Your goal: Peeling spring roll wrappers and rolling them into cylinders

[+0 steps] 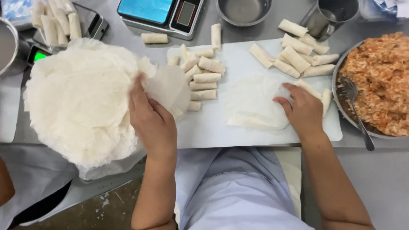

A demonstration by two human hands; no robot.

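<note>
Meanwhile, the left hand (149, 117) pinches a thin wrapper (168, 87) off the stack (79, 100) at the table's left edge. The right hand (303, 108), fingers flat and open, presses a wrapper sheet (251, 104) on the white board (213, 125) (rolls (204, 76) nearby).

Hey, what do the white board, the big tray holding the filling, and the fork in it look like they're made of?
The flat white cutting board looks like matte plastic: uniform, slightly scuffed. The round grey tray of orange filling seems metal, likely steel, with a dull shiny rim. The silver fork also looks metal, glinting along its handle.
</note>
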